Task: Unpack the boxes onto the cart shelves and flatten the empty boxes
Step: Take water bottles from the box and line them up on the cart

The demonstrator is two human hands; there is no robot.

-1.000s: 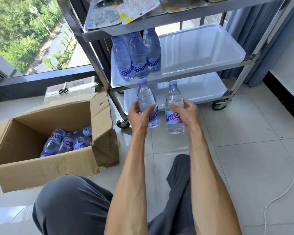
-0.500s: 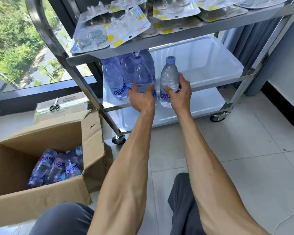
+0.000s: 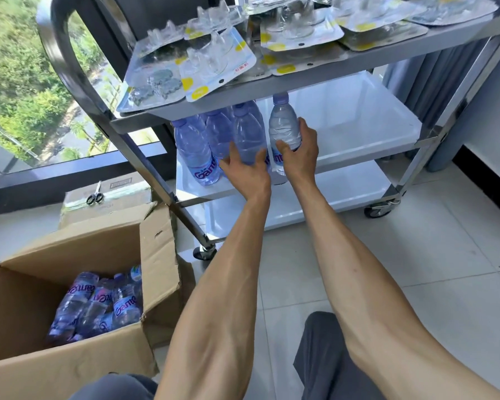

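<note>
My left hand [image 3: 244, 173] holds a water bottle [image 3: 247, 137] between thumb and fingers, standing on the cart's middle shelf [image 3: 358, 134] against several other purple-labelled bottles [image 3: 195, 151]. Just to its right, my right hand [image 3: 299, 153] grips a second water bottle [image 3: 283, 125] upright at the shelf's front edge. The open cardboard box [image 3: 156, 249] sits on the floor at lower left. Several more bottles [image 3: 98, 301] lie inside it.
Blister packs [image 3: 214, 62] cover the cart's top shelf. The bottom shelf [image 3: 329, 192] is white and bare. Scissors [image 3: 94, 194] lie on a flat carton [image 3: 119, 189] by the window. The cart's steel handle [image 3: 67, 67] rises at left. My knees are at the bottom.
Both hands lifted their bottles from floor level up onto the middle shelf and pushed them in beside the standing bottles. My view rose toward the cart.
</note>
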